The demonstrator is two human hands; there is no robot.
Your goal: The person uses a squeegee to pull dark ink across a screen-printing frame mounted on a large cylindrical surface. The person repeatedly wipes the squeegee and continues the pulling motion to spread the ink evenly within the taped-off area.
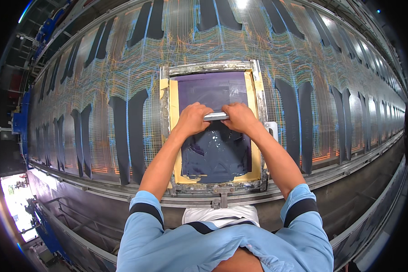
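Observation:
My left hand [194, 119] and my right hand [239, 119] are closed side by side on a squeegee [216, 116], whose shiny metal bar shows between them. They hold it over the middle of a screen-printing frame [165, 113]. Inside the frame, the mesh [204, 88] looks purple at the far end, while dark wet ink [217, 156] covers the near part. Yellowish tape [173, 97] lines the metal rim. The squeegee's blade is hidden, so I cannot tell how firmly it presses on the mesh.
A long printing table [99, 136] carries rows of dark cut pieces [120, 136] over a grid of coloured lines. Along its near edge runs a metal rail [303, 186], with a clamp [222, 196] by the frame. Blue machinery [21, 118] stands at the left.

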